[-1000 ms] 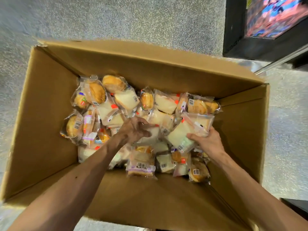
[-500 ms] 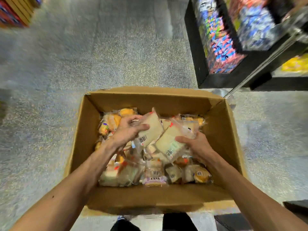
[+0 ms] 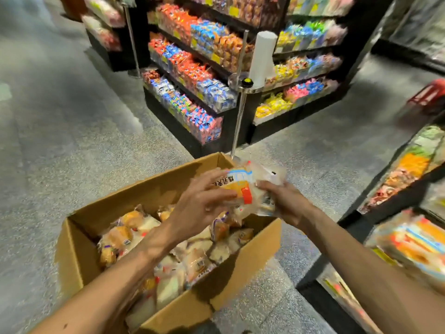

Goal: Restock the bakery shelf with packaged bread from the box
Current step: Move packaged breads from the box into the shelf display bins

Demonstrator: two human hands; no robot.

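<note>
Head view, nearest first: two bare forearms reach out over an open cardboard box (image 3: 79, 261) on the speckled floor (image 3: 72, 141), and loose bread packs (image 3: 125, 235) cover what shows of its inside. Above its far right corner, the left hand (image 3: 199, 206) and right hand (image 3: 286, 203) hold a bundle of packaged bread (image 3: 248, 186) between them. The left grip curls over the bundle from one side. The right grip pinches the film from the other. The bundle is clear of the box and not yet on any shelf.

The film looks slick, so a pack could likely slide out of the bundle in transit if the hands loosen. A hard squeeze would probably flatten the soft bread.

How many packs the bundle holds is lost in blur. The left forearm hides part of the box contents. To the right a low shelf (image 3: 409, 239) is smeared and cut by the frame edge, so whether it is the bakery shelf cannot be told. Beyond the box stands a metal pole (image 3: 238, 116), and behind it are snack shelves (image 3: 192, 75) whose labels are unreadable.
</note>
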